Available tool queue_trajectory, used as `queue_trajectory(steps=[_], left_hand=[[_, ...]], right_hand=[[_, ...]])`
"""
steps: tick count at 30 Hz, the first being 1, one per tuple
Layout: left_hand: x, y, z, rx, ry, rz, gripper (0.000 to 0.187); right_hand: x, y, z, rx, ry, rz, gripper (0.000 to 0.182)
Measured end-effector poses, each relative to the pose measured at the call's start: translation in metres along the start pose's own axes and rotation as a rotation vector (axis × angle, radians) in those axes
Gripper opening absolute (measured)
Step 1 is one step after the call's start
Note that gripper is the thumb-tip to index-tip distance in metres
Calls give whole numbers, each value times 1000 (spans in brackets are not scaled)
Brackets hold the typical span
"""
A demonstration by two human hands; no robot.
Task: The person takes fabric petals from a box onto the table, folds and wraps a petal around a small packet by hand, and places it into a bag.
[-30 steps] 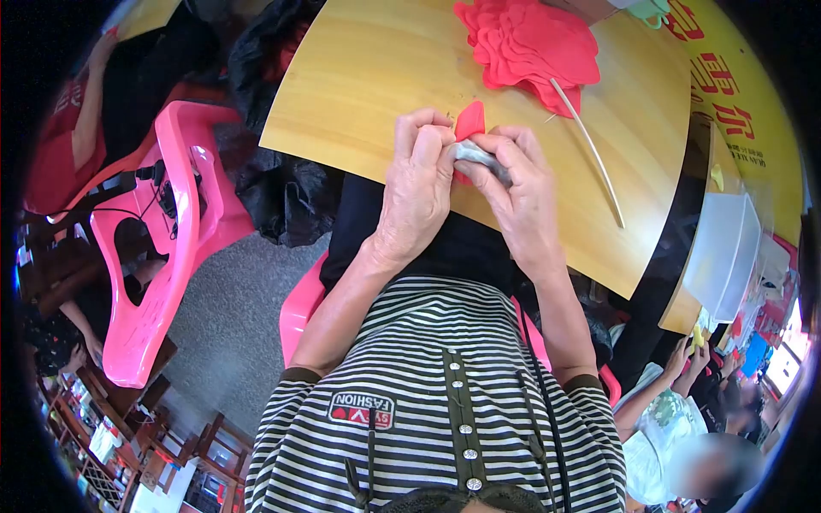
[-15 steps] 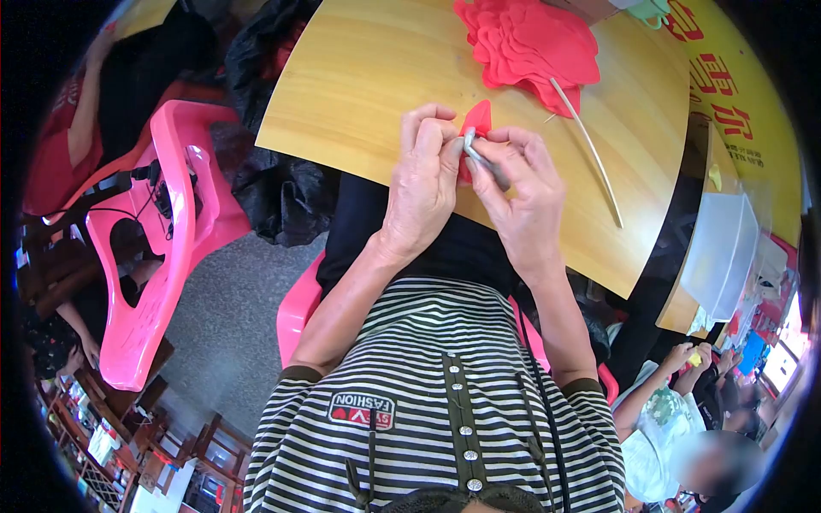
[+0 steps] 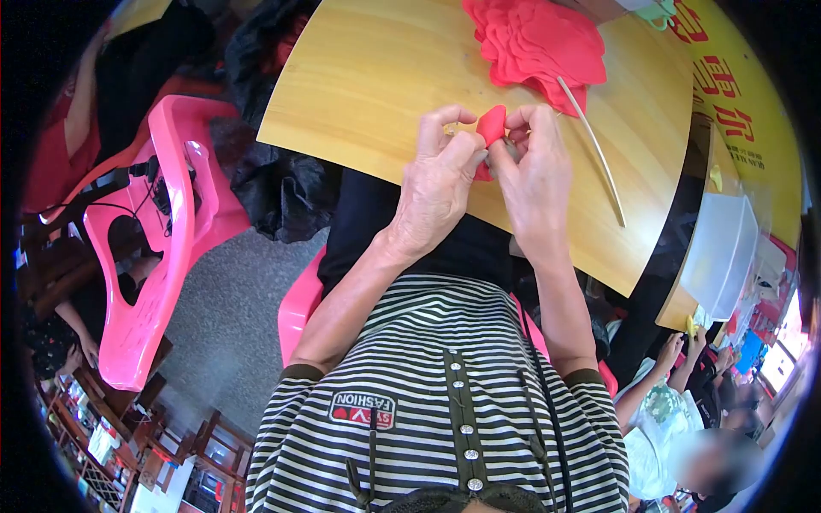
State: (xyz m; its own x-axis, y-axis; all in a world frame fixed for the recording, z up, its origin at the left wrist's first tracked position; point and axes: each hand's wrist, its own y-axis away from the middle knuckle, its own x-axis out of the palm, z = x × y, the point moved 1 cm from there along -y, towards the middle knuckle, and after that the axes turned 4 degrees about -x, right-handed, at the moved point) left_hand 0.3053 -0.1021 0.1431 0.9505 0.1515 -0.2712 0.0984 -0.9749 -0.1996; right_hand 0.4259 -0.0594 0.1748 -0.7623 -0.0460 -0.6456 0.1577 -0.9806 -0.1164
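Note:
Between my two hands, just above the table's front edge, is a small folded piece of red sheet material [image 3: 492, 126]. My left hand [image 3: 434, 188] has its thumb and fingers closed on the piece's left side. From the other side my right hand [image 3: 539, 175] pinches it between thumb and forefinger. A bit of the red also shows below the fingertips. Something greyish by the fingertips is mostly covered, and I cannot make out what it is. Beyond my hands lies a loose pile of red petal-shaped sheets [image 3: 543, 47].
A thin pale stick [image 3: 599, 158] rests partly over the pile on the wooden table [image 3: 359, 94]. A pink plastic chair [image 3: 175, 231] stands left, beside black bags [image 3: 286, 192]. At right are a translucent bin [image 3: 723, 256] and people working; another person sits far left.
Both hands have shifted slightly right. The red piece has tilted, and my right fingers have moved up along it. A grey thing seen between my fingers before is now mostly hidden.

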Motion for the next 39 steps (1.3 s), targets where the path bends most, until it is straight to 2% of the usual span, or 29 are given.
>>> queue_trajectory(steps=[1,4,7,10,11,14,15,16,18,19,22,24,28,31,33,36,39], left_hand=[[0,0,0,-9,7,9,8],[-2,-2,4,0,43,-38,6],[-3,1,6,-203,228,-78,4],[-5,-2,15,-13,71,-125,4],[-5,-1,13,-45,94,-113,4],[-7,-1,2,-128,158,-61,4],[-7,-1,0,-152,178,-44,4],[-7,0,-1,-177,197,-27,4],[-5,1,-4,-58,117,-54,5],[-4,2,-5,1,77,-68,5],[1,1,2,-60,108,-138,6],[-2,-1,1,-32,61,-150,7],[-1,1,-1,-127,155,-141,7],[3,-1,1,-16,76,-154,4],[5,-1,0,-49,98,-145,4],[7,-2,2,-31,68,-141,4],[10,-2,0,-24,50,-94,4]], right_hand=[[0,-2,0,2,40,8,20],[-1,-4,-2,235,-200,129,26],[-7,9,3,177,-518,34,36],[-16,30,3,-181,-219,-6,44],[-15,33,3,-198,-119,11,39],[-10,37,-7,-33,-180,42,29],[-9,35,-4,11,-287,-2,21],[-9,33,-2,-21,-333,-34,20],[-11,29,2,-89,-423,-96,19],[-11,26,3,-96,-378,-74,17],[-12,18,9,-142,-230,-38,12],[-15,21,13,-176,-130,-32,10],[-13,22,4,-225,-83,21,10],[-16,18,2,-195,-86,36,12],[-16,17,-1,-130,-114,49,13],[-20,14,1,-164,-51,101,11],[-16,13,3,-108,22,-18,10]])
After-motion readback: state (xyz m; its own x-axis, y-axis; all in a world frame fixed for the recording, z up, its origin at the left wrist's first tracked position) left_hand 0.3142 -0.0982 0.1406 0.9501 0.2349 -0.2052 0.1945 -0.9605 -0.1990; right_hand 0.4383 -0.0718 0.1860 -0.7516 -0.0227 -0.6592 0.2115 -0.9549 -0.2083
